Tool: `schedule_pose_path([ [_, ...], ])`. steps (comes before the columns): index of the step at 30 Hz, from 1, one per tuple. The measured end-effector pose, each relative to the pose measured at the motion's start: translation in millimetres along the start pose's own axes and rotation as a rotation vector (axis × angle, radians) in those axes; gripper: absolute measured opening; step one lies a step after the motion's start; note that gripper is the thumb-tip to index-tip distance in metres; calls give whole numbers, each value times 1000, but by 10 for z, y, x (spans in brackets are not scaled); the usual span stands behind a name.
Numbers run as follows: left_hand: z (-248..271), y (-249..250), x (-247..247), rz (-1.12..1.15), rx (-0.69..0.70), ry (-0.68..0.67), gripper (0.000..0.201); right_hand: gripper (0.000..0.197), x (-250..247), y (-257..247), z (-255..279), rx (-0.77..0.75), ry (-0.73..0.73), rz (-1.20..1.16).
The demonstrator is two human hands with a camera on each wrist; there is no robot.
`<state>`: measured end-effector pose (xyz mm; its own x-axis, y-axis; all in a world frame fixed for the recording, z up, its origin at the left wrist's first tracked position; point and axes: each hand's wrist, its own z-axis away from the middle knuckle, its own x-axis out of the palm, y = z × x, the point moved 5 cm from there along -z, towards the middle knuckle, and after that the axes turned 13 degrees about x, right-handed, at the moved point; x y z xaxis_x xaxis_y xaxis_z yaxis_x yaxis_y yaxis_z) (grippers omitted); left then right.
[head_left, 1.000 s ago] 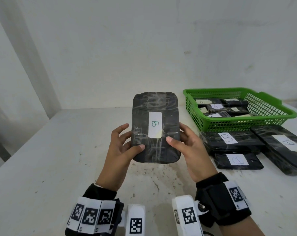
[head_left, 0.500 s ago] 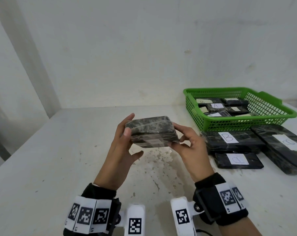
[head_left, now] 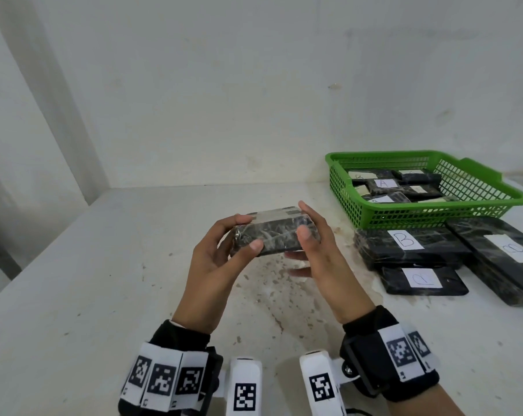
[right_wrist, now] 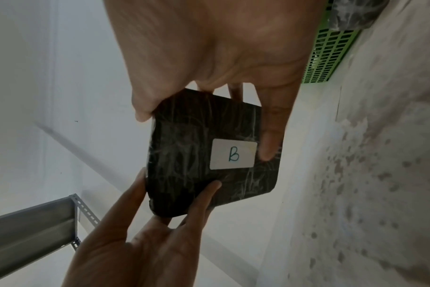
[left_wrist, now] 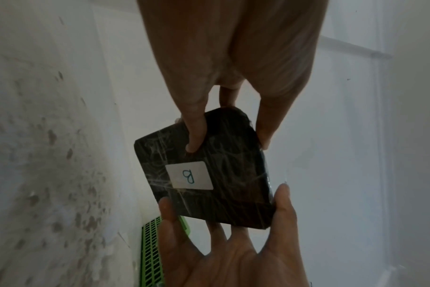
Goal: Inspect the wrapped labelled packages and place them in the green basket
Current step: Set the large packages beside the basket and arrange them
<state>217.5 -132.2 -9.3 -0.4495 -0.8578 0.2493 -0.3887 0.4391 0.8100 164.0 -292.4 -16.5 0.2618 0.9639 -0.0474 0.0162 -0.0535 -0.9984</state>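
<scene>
While both hands grip it, left hand (head_left: 212,259) and right hand (head_left: 320,253) at opposite ends, the package (head_left: 272,235) lies flat between them, label (right_wrist: 233,154) facing down.

Black film-wrapped package (head_left: 273,235) labelled B, held edge-on at frame centre, green basket (head_left: 476,217) of labelled packages upper right, three labelled packages (head_left: 410,247) below it

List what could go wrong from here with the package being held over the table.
1. Both the left hand and right hand hold the wrapped package by fingertips at its edges; the glossy film may slip and it could drop onto the table.
2. The green basket already holds several packages, so this one may sit unevenly on top.
3. Its B label faces down, away from the head view, inviting a misread.
</scene>
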Motion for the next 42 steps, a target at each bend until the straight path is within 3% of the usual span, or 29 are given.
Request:
schedule_pose_path([
  [5, 9, -13, 30, 62, -15, -13, 40, 60, -57, -104, 33, -158, 10, -222],
  [9, 13, -31, 38, 52, -30, -14, 41, 37, -30, -106, 38, -250, 54, -187],
  [13, 12, -19, 36, 58, -40, -13, 45, 36, -9, -88, 26, -214, 5, -184],
  [17, 20, -72, 10, 2, -35, 37, 30, 38, -3, -55, -11, -116, -56, -231],
  [21, 23, -53, 7, -2, -39, 29, 34, 21, 13, -48, -4, -129, 7, -186],
  [26, 22, -43, 9, 11, -49, 5, 33, 28, -44, -16, -30, -82, 39, -231],
  [30, 12, 21, -9, 32, -22, 0, 39, 41, -23, -29, -18, -76, -19, -283],
  [36, 10, 45, 9, 20, -20, -21, 48, 37, -20, -48, 26, -60, 1, -284],
  [40, 20, 38, 14, 1, -17, -11, 43, 41, -20, -46, 35, -26, 5, -286],
  [42, 15, 28, 2, -7, -20, 5, 36, 52, -6, -34, 33, -6, -1, -262],
])
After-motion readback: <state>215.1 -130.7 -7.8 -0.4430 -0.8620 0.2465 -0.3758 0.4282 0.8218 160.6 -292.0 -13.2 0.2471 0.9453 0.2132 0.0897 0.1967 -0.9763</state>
